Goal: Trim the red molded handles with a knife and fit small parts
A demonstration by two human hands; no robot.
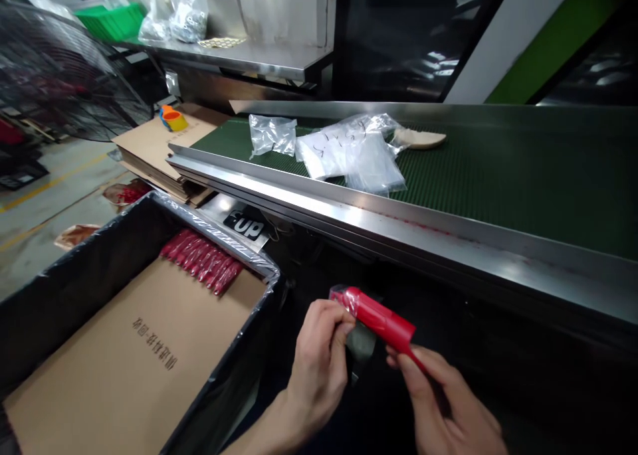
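From far away, I look down through the head camera and see two bare hands with a red thing (pixel 381 317) between them. It is in the air, in front of the long belt and lower than its metal edge. It tilts, with its top end up to the left and its thin end down to the right.

My left hand (pixel 321 349) is closed in a pinch at the top end, where shiny clear wrap (pixel 339 294) covers the red. I can't tell if the fingers have just the wrap or the red part too. My right hand (pixel 448 398) is closed around the thin end, with the thumb lying along it.

To the left is a big box with a black lining (pixel 249 355). A flat brown card (pixel 134 349) lies in it, and a row of red wrapped things (pixel 202 259) sits on the card by the far side.

The belt (pixel 508 182) is green with little lines. Clear bags (pixel 343 146) lie on it, next to a pale curved piece (pixel 421 138). At the belt's left end, a roll of tape (pixel 173 117), orange, yellow and blue, sits on a stack of brown cardboard (pixel 144 139).
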